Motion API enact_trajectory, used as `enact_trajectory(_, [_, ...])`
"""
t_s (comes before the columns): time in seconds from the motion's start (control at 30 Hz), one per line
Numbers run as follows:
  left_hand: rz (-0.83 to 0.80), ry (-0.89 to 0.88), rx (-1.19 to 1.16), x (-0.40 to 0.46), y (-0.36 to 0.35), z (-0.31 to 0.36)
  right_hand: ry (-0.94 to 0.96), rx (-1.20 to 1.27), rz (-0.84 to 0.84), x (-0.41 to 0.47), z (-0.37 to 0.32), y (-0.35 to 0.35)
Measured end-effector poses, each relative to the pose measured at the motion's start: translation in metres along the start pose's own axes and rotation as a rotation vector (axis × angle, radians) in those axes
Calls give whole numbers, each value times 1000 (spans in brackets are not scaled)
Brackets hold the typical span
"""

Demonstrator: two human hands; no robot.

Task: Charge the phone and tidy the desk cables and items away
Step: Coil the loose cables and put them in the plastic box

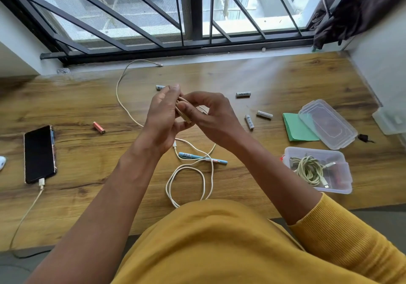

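Observation:
A black phone (39, 154) lies at the desk's left with a charging cable (26, 213) plugged into its near end. Above the desk's middle, my left hand (163, 118) and my right hand (211, 116) both pinch folded turns of a cream cable (122, 99). Its free length trails back toward the window. A white cable (186, 180) lies looped near the front edge. A clear plastic box (342, 175) at the right holds a coiled cable (309, 169).
Several white batteries (243, 94) and a red one (99, 127) lie scattered on the wooden desk (274, 79). A blue pen (197, 157) lies under the white cable. The box's clear lid (328, 123) rests on green paper (295, 128). A window grille runs along the back.

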State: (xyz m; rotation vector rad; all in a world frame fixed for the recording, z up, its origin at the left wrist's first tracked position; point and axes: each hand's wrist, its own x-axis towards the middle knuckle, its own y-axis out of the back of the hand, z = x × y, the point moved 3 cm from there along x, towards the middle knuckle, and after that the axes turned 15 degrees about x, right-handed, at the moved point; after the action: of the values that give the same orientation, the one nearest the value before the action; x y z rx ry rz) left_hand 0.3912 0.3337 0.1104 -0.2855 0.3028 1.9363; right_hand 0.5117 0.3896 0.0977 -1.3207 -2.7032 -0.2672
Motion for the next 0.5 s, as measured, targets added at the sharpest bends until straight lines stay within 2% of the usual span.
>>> enact_trajectory(0.23, [74, 32, -38, 1, 1, -2, -41, -205, -25, -3, -5, 0])
enact_trajectory(0.5, [57, 291, -399, 10, 8, -15, 32, -322, -202, -5, -10, -5])
